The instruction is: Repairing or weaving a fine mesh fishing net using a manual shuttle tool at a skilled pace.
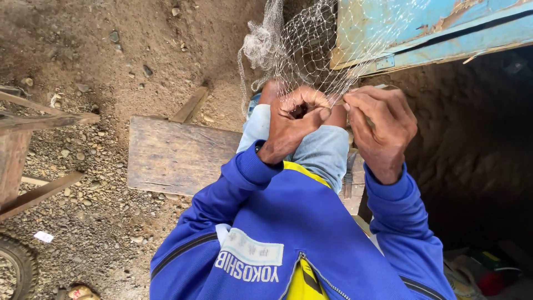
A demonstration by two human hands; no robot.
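Head view: your left hand (293, 119) is fisted tight on a bunch of the fishing net (300, 50), which stretches from your knees up to the blue wooden board (422, 28). Your right hand (380, 125) pinches the mesh, fingers curled narrow; any tool inside is hidden. Keep the mesh taut between both hands, above the wooden bench (177, 155).

Weathered wooden bench (172, 155) on pebbly dirt ground (83, 66)
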